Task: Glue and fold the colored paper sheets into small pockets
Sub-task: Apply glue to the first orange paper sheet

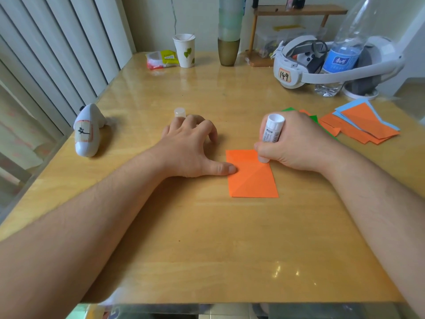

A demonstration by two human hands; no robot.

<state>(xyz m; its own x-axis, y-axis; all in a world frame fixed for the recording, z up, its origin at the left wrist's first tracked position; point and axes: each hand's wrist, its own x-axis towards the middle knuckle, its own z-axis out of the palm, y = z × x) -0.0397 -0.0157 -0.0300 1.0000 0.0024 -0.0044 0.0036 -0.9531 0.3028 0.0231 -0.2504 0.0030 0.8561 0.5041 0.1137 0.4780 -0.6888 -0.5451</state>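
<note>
A small orange paper sheet with diagonal creases lies flat on the wooden table. My right hand grips a white glue stick, tip down on the sheet's top right corner. My left hand rests on the table, its thumb pressing the sheet's left edge, fingers relaxed. The glue stick's clear cap stands just beyond my left fingers. A pile of orange, blue and green paper pieces lies to the right, behind my right hand.
A white controller lies at the left edge. At the back stand a paper cup, a tape roll in a packet, a tall stack of cups, a white headset and a water bottle.
</note>
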